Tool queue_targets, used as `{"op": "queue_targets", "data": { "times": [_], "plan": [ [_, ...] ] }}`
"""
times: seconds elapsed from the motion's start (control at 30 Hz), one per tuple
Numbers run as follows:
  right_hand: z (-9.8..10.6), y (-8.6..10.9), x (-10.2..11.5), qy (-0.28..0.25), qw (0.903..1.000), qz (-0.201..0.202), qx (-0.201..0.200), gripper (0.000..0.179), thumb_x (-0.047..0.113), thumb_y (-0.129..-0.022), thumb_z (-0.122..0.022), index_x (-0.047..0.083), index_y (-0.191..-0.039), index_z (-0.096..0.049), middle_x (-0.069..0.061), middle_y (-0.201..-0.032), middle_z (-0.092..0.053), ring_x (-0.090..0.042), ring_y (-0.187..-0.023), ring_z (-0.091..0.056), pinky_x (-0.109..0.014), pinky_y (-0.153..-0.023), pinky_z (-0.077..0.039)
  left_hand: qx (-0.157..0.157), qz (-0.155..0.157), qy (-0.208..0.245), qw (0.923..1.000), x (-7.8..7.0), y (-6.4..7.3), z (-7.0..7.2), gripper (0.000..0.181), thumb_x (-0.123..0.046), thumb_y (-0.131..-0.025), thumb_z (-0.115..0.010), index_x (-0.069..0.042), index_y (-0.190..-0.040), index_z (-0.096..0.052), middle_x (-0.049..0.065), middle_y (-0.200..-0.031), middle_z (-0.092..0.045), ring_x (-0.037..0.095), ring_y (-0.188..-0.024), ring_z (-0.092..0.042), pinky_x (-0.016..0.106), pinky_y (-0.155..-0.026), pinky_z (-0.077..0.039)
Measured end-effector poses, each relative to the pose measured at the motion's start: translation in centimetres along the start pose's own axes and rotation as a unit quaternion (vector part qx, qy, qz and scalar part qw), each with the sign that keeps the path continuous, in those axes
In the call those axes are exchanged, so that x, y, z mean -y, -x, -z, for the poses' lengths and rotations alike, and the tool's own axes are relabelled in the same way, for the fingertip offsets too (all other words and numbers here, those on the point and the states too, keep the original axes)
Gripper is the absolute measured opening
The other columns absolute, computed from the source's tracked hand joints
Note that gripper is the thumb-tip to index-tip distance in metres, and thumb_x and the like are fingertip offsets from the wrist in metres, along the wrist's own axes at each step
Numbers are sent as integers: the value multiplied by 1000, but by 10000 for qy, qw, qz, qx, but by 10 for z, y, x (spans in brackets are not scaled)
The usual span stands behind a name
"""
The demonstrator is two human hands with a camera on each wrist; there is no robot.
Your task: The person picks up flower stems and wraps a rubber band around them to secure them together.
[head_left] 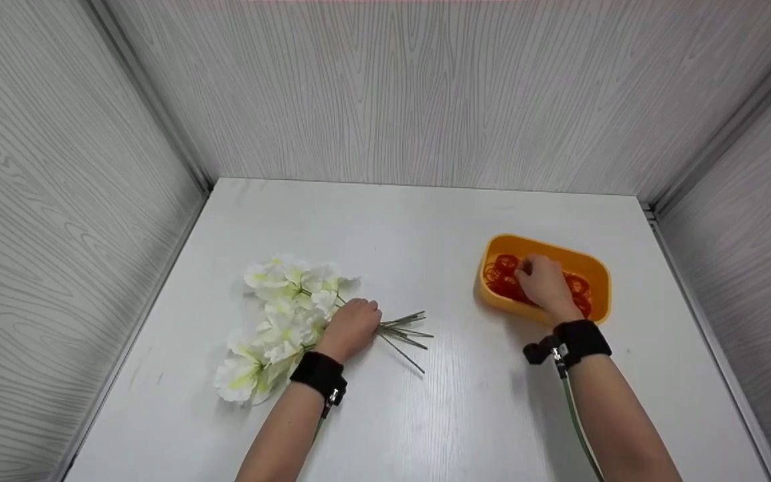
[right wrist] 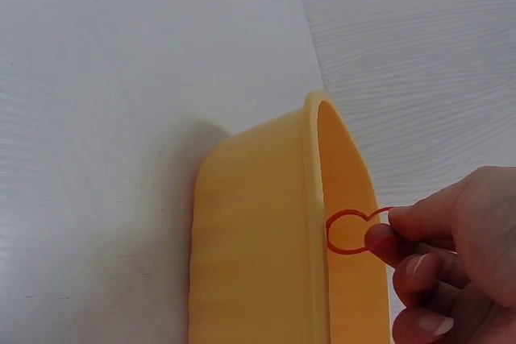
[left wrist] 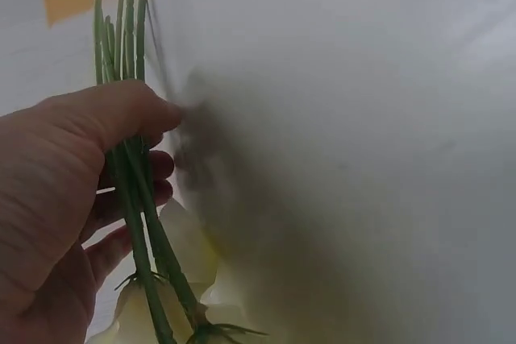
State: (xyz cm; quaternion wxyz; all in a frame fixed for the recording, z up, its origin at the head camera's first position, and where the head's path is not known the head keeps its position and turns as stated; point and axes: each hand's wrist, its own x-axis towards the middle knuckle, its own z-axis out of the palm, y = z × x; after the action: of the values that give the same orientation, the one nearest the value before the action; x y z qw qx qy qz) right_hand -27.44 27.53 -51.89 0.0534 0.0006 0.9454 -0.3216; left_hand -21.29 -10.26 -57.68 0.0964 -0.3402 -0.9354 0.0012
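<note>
My left hand [head_left: 353,328] grips a bunch of green flower stems [head_left: 402,331], with the cut ends sticking out on its right. The white flower heads [head_left: 285,314], yellowish at their centres, spread over the table on its left. In the left wrist view, the thumb crosses over the stems [left wrist: 141,199] and the fingers curl behind them. My right hand [head_left: 546,284] is over an orange plastic container [head_left: 576,258] that holds several red rubber bands [head_left: 507,261]. Between thumb and index finger it pinches one red rubber band [right wrist: 348,252], which hangs as a loop by the container's rim [right wrist: 316,199].
The white table [head_left: 385,221] is enclosed by grey wood-grain panels [head_left: 385,94] at the back and both sides. Each wrist wears a black strap [head_left: 583,339] with a small camera, and a green cable [head_left: 576,422] trails along the right forearm.
</note>
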Motion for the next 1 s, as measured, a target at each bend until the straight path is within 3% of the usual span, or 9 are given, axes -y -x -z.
{"op": "queue_targets", "data": {
  "times": [0.13, 0.33, 0.67, 0.87, 1.0],
  "plan": [
    [0, 0, 2, -7, 9999, 108, -77, 14, 10, -98, -55, 0, -105, -62, -18, -101, -63, -30, -90, -56, -45, -84, -48, 27, -69, -75, 9999, 3, 0, -2, 11, 1, -87, -61, -6, -79, -63, 6, -78, -60, 23, -72, -59, 33, -70, -49],
    [-5, 2, 16, -205, 9992, 355, -37, 13, 9, -99, -55, -1, -106, -59, -17, -102, -61, -30, -91, -55, -43, -84, -48, 126, -53, -183, 9997, 4, -4, -5, 9, -4, -90, -62, -10, -96, -64, 5, -83, -62, 23, -71, -61, 35, -65, -50],
    [-17, 11, 47, -650, 9905, 1089, 527, 8, 7, -97, -60, 0, -99, -58, -12, -89, -60, -25, -78, -56, -34, -70, -49, -292, -127, -11, 9995, 3, -12, 4, 27, 3, -87, -59, -15, -107, -59, 5, -81, -62, 25, -71, -59, 36, -68, -48],
    [-20, 15, 57, -817, 9866, 1266, 621, 8, 11, -99, -57, 3, -100, -55, -12, -85, -64, -27, -73, -59, -33, -64, -49, -481, -56, -12, 9988, 2, -12, 5, 23, -5, -96, -52, -22, -111, -58, 8, -87, -58, 29, -76, -58, 41, -73, -45],
    [-22, 16, 58, -716, 9873, 1258, 649, 10, 14, -101, -53, 4, -100, -52, -11, -85, -64, -25, -72, -57, -32, -63, -46, -648, 73, -195, 9977, 2, -15, 5, 7, -20, -98, -57, -17, -105, -57, 7, -82, -56, 26, -71, -59, 37, -66, -44]
  ]
}}
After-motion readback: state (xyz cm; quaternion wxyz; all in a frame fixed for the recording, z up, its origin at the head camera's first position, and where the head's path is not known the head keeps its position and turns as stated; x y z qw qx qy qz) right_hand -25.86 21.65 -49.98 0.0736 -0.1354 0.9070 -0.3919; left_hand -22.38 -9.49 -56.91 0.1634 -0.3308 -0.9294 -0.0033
